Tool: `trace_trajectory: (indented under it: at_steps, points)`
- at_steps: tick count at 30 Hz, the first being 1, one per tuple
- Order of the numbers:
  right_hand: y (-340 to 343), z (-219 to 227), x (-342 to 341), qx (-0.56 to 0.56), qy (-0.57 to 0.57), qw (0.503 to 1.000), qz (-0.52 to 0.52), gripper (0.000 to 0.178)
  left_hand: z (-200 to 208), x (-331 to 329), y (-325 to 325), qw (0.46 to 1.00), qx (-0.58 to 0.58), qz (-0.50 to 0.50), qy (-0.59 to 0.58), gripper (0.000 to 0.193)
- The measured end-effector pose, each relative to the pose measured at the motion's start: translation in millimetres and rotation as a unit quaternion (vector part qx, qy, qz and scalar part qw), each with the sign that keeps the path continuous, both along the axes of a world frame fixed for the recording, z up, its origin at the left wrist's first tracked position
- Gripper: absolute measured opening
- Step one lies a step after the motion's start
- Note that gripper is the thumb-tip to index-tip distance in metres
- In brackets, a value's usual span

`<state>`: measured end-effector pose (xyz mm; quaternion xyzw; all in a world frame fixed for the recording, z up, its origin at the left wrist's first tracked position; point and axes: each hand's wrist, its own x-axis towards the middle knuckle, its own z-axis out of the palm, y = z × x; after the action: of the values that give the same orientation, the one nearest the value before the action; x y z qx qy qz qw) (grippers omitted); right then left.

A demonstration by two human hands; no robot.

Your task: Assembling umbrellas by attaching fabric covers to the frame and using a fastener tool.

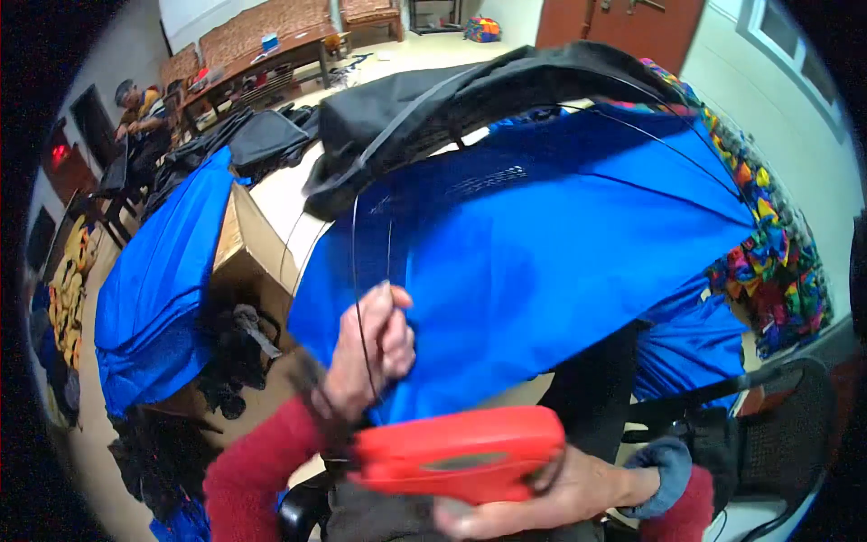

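My left hand (375,343) is closed, its fingertips pinched on a thin dark cord (390,248) that runs up toward the black fabric. A second thin line passes in front of that wrist. My right hand (533,501) grips a red hand-held tool (461,447) with a rounded body, slightly blurred; its tip lies near my left wrist, and I cannot tell its exact kind. A large sheet of blue fabric (524,271) spreads out beyond and beside my hands. Along its far side lies the black fabric (388,113) with a grey edging strip.
An open cardboard box (248,235) stands at left, with blue fabric (163,289) draped over it. Multicoloured bundles (768,226) are piled at right, near a black chair (786,425). Another person (144,117) sits at far left by a long wooden table (257,63).
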<state>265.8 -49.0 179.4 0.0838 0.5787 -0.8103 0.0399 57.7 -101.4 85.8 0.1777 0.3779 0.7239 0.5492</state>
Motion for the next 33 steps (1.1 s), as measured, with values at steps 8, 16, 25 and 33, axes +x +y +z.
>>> trace_trajectory:
  at_steps: [8, 16, 25, 33]
  points:
    - [-34.4, 27.6, -45.9, -0.166, 0.074, 0.964, 0.193, 0.036, -8.9, 37.7, -42.9, 0.966, -0.111, -0.206, 0.113, 0.031]
    - [-27.6, 10.5, -13.0, -0.116, 0.141, 0.983, -0.027, 0.035, -32.1, 8.2, -52.9, 0.972, 0.011, -0.211, -0.101, 0.031]
    - [43.3, -112.7, -26.9, -0.126, -0.115, 0.943, -0.285, 0.028, -51.8, -63.0, 33.7, 0.983, 0.004, -0.054, -0.176, 0.033]
    - [47.0, -146.7, -43.4, -0.103, -0.091, 0.935, -0.327, 0.028, -81.3, -100.6, 88.6, 0.912, 0.186, -0.259, -0.26, 0.033]
